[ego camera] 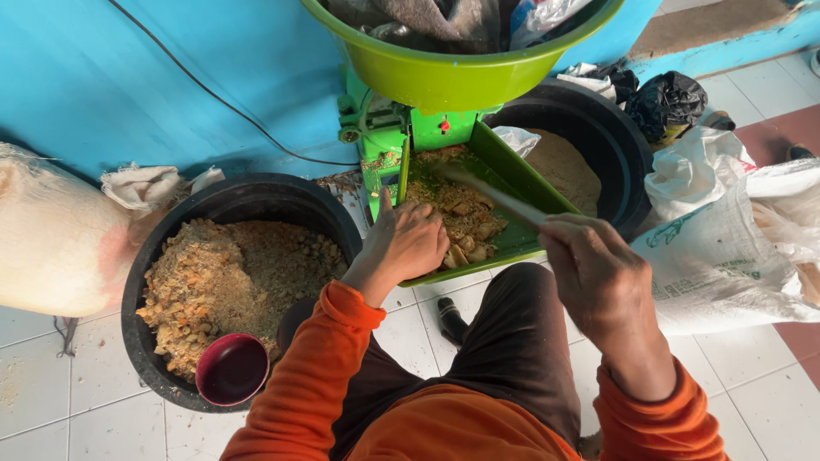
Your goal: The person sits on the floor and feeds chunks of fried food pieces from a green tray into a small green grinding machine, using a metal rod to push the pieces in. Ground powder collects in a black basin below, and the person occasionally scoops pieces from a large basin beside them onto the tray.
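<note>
The step in hand appears to be feeding chunky feed material along the green feed tray (521, 175) of a green grinding machine (384, 128) toward its inlet. The left hand (410, 243) rests palm-down on the feed chunks (461, 218) in the tray, fingers together and curled loosely over the pile, touching it rather than clamped on any one piece. The right hand (594, 269) is closed around the near end of a thin stick (491, 198), which slants up and left across the tray with its far end over the material near the machine body. The chunks lie directly under and just ahead of the left hand, between it and the inlet. The next move likely calls for pushing the pile forward with the stick while keeping the fingers back from the inlet. A black tub (248, 201) to the left holds coarse brown mash with a maroon bowl (232, 369) at its near edge. A second black tub (615, 145) beyond the tray holds fine meal. A lime-green basin (453, 77) sits on top of the machine.
</note>
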A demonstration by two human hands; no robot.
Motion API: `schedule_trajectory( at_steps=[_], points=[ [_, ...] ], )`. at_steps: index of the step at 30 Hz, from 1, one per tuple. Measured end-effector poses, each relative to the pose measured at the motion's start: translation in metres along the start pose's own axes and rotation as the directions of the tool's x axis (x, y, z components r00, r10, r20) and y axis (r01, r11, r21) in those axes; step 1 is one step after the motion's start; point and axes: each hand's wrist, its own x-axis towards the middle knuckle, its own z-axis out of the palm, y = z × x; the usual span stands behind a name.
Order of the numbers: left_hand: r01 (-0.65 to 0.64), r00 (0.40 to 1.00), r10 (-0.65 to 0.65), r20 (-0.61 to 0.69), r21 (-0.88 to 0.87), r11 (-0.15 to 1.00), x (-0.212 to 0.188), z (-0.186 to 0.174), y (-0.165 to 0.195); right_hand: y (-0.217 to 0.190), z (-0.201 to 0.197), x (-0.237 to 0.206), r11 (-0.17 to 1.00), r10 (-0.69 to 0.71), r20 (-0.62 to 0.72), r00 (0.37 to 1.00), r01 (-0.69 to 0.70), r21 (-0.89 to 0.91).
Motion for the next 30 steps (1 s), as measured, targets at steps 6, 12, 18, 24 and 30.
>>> schedule_trajectory(
  at_steps=[6, 12, 18, 24, 30],
  points=[
    [0.000, 1.000, 0.000, 0.023, -0.001, 1.000, -0.002, -0.003, 0.000, -0.007, 0.046, 0.007, 0.993, -0.115, 0.001, 0.993, 0.115, -0.035],
    [0.002, 0.998, -0.005, 0.066, 0.048, 0.999, -0.001, -0.006, 0.000, 0.011, 0.032, 0.013, 0.992, -0.086, -0.035, 0.996, 0.082, -0.097],
    [-0.143, 0.987, 0.142, -0.076, 0.003, 0.990, 0.017, 0.003, -0.008, 0.010, -0.072, -0.001, 0.995, 0.098, 0.048, 0.994, -0.097, -0.036],
    [-0.085, 0.983, 0.082, 0.166, 0.009, 0.996, 0.049, -0.002, -0.002, -0.006, -0.117, -0.004, 0.985, 0.171, 0.108, 0.979, -0.167, -0.050],
    [-0.039, 0.990, 0.043, 0.134, -0.027, 0.999, 0.027, -0.007, 0.001, 0.012, -0.058, 0.002, 0.991, -0.075, 0.129, 0.989, 0.088, -0.098]
  ],
)
